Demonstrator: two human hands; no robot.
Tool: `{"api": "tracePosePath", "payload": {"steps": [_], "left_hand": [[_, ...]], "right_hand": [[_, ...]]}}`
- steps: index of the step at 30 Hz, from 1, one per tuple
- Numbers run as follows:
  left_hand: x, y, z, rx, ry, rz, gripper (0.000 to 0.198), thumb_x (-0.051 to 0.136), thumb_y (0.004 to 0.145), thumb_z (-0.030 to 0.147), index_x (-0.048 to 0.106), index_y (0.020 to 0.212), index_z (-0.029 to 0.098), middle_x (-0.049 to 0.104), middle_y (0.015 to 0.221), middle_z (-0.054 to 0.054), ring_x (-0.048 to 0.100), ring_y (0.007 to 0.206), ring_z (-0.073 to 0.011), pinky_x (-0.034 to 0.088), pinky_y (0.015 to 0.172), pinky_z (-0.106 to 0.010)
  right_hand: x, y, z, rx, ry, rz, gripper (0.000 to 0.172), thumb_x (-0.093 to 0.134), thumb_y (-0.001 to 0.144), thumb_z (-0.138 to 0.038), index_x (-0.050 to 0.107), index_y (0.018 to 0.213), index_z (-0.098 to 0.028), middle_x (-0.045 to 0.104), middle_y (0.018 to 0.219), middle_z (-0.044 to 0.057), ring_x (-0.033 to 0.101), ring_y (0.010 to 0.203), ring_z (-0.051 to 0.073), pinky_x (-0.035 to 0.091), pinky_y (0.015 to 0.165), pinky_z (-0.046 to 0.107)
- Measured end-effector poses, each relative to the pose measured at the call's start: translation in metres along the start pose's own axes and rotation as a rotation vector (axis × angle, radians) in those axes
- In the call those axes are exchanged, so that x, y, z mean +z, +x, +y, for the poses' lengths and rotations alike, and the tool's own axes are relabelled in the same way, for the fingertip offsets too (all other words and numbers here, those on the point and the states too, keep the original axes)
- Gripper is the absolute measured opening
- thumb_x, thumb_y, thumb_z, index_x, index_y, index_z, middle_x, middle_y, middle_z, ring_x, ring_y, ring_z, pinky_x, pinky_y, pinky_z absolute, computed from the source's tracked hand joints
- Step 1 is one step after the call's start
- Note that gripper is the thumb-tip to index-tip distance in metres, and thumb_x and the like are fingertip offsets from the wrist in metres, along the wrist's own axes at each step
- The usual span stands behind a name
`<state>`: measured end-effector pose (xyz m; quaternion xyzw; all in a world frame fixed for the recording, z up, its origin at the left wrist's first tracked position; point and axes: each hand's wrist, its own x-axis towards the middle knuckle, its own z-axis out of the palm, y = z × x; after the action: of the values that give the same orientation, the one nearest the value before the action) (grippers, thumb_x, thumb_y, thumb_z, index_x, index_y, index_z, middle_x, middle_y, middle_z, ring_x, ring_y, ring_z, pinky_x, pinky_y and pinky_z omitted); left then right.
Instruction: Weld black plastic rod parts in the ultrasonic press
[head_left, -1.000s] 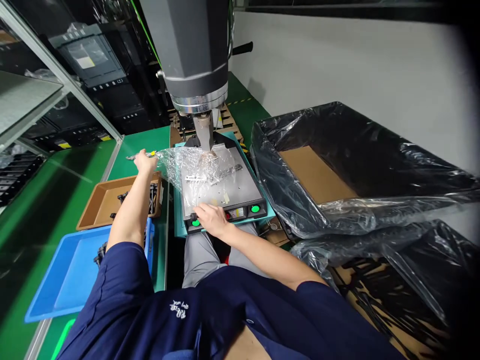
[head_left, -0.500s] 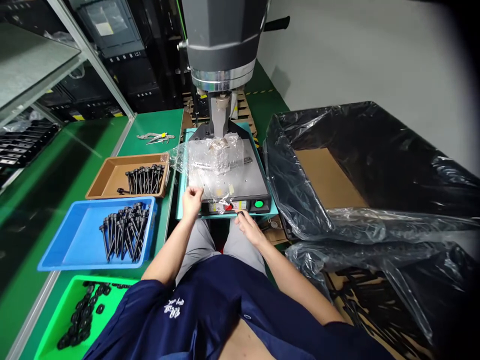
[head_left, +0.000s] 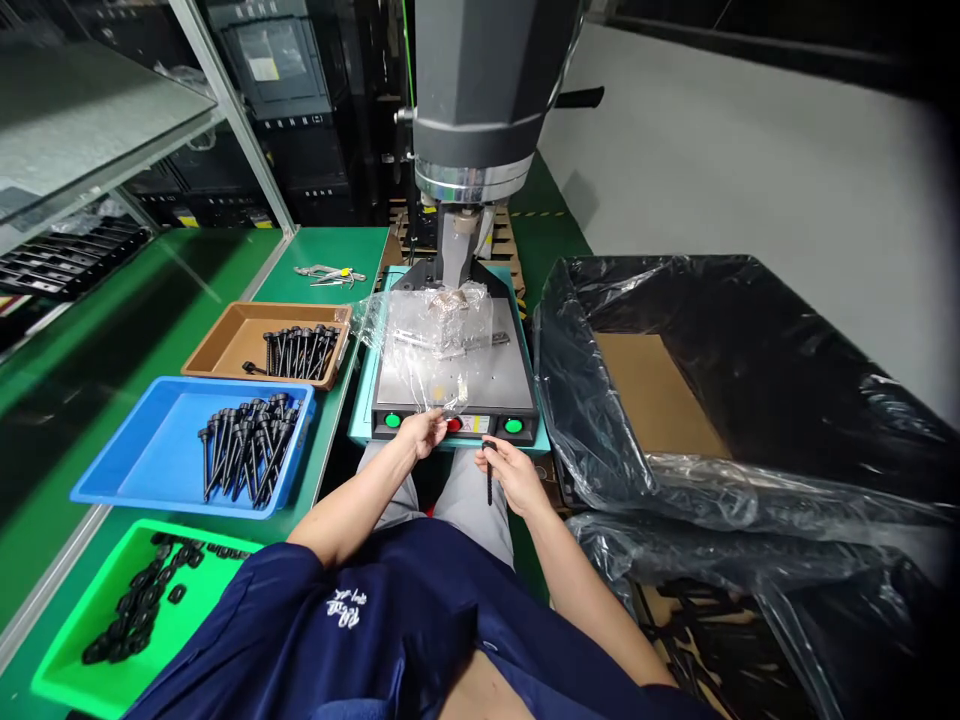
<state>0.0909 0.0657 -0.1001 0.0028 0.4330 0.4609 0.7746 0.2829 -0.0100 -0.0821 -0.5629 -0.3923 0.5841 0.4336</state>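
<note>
1. The crumpled clear plastic film (head_left: 435, 335) on the grey machine plate (head_left: 491, 375) blurs whatever lies under it, so I cannot make out the small metal piece beneath the press head (head_left: 487, 100). The red button on the front panel is half hidden by my left hand (head_left: 421, 432).
2. My left hand rests at the panel's front edge; its fingers are curled together on the lower edge of the film, just beside the left green button (head_left: 392, 420).
3. My right hand (head_left: 517, 478) is closed on a slim black plastic pin (head_left: 489, 472), held upright, its head near the panel, its tip pointing down past my lap.
4. Like pins lie in the brown tray (head_left: 225, 345) and the blue tray (head_left: 142, 455) on the green bench (head_left: 112, 330); black rings fill the green tray (head_left: 82, 650).
5. To my right sits a cardboard box lined with a black plastic bag (head_left: 750, 370); shelving stands at the left.
</note>
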Motion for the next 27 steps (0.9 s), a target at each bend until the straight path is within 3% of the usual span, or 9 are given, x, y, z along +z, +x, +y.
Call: {"api": "tracePosePath", "payload": {"steps": [4, 6, 9, 12, 14, 17, 21, 24, 27], "left_hand": [[0.01, -0.023, 0.027, -0.034, 0.01, -0.029, 0.014, 0.068, 0.083, 0.008, 0.06, 0.075, 0.015, 0.061, 0.064, -0.002, 0.06, 0.053, -0.0089, 0.051, 0.051, -0.018], [0.024, -0.034, 0.045, 0.108, -0.008, -0.139, 0.013, 0.072, 0.079, 0.009, 0.062, 0.077, 0.016, 0.068, 0.075, -0.003, 0.066, 0.064, -0.0113, 0.054, 0.06, -0.021], [0.051, -0.045, 0.075, 0.435, 0.009, -0.299, 0.018, 0.079, 0.07, 0.013, 0.062, 0.072, 0.018, 0.073, 0.101, -0.005, 0.07, 0.088, -0.0161, 0.056, 0.076, -0.026], [0.076, -0.052, 0.102, 0.691, 0.083, -0.404, 0.023, 0.083, 0.063, 0.018, 0.06, 0.065, 0.018, 0.07, 0.12, -0.005, 0.066, 0.108, -0.0209, 0.054, 0.088, -0.03], [0.086, -0.056, 0.118, 0.78, 0.125, -0.473, 0.025, 0.084, 0.061, 0.02, 0.059, 0.062, 0.019, 0.067, 0.127, -0.004, 0.063, 0.117, -0.024, 0.053, 0.093, -0.034], [0.093, -0.056, 0.138, 0.804, 0.148, -0.532, 0.027, 0.085, 0.061, 0.023, 0.058, 0.062, 0.018, 0.066, 0.131, -0.004, 0.062, 0.12, -0.0251, 0.052, 0.096, -0.037], [0.095, -0.048, 0.163, 0.767, 0.154, -0.514, 0.032, 0.086, 0.06, 0.023, 0.056, 0.064, 0.017, 0.063, 0.136, -0.004, 0.062, 0.119, -0.0237, 0.053, 0.096, -0.037], [0.095, -0.04, 0.177, 0.747, 0.125, -0.539, 0.034, 0.088, 0.057, 0.022, 0.056, 0.066, 0.017, 0.066, 0.13, -0.004, 0.062, 0.118, -0.0241, 0.053, 0.097, -0.038], [0.097, -0.035, 0.188, 0.732, 0.127, -0.543, 0.034, 0.089, 0.056, 0.021, 0.056, 0.065, 0.016, 0.069, 0.121, -0.005, 0.064, 0.115, -0.0239, 0.053, 0.097, -0.039]], "right_hand": [[-0.008, 0.007, -0.012, 0.041, -0.193, -0.085, 0.055, 0.082, 0.066, -0.049, 0.067, 0.106, -0.015, 0.074, 0.087, 0.009, 0.067, 0.082, 0.021, 0.048, 0.067, 0.029], [0.002, 0.016, -0.017, 0.061, -0.257, -0.211, 0.05, 0.08, 0.068, -0.044, 0.067, 0.105, -0.014, 0.074, 0.088, 0.01, 0.066, 0.075, 0.019, 0.045, 0.06, 0.027], [0.034, 0.041, -0.032, 0.012, -0.271, -0.341, 0.046, 0.077, 0.069, -0.041, 0.067, 0.104, -0.013, 0.072, 0.082, 0.008, 0.062, 0.064, 0.016, 0.047, 0.058, 0.028], [0.07, 0.077, -0.06, -0.168, -0.234, -0.295, 0.044, 0.075, 0.067, -0.039, 0.066, 0.103, -0.015, 0.07, 0.081, 0.005, 0.062, 0.067, 0.016, 0.051, 0.066, 0.031], [0.086, 0.103, -0.082, -0.349, -0.278, -0.238, 0.039, 0.072, 0.068, -0.038, 0.066, 0.1, -0.017, 0.069, 0.087, 0.005, 0.064, 0.078, 0.019, 0.053, 0.074, 0.034], [0.095, 0.137, -0.116, -0.577, -0.414, -0.117, 0.034, 0.068, 0.072, -0.037, 0.067, 0.099, -0.018, 0.069, 0.09, 0.004, 0.063, 0.085, 0.021, 0.051, 0.084, 0.037], [0.089, 0.172, -0.153, -0.713, -0.458, 0.084, 0.038, 0.067, 0.074, -0.036, 0.069, 0.108, -0.018, 0.067, 0.103, 0.007, 0.063, 0.087, 0.02, 0.051, 0.087, 0.036], [0.086, 0.192, -0.173, -0.747, -0.518, 0.088, 0.038, 0.066, 0.074, -0.032, 0.07, 0.108, -0.015, 0.068, 0.1, 0.007, 0.062, 0.082, 0.019, 0.05, 0.083, 0.034], [0.09, 0.204, -0.187, -0.671, -0.607, 0.06, 0.035, 0.068, 0.074, -0.033, 0.071, 0.103, -0.013, 0.066, 0.084, 0.003, 0.058, 0.074, 0.018, 0.049, 0.077, 0.033]]}}
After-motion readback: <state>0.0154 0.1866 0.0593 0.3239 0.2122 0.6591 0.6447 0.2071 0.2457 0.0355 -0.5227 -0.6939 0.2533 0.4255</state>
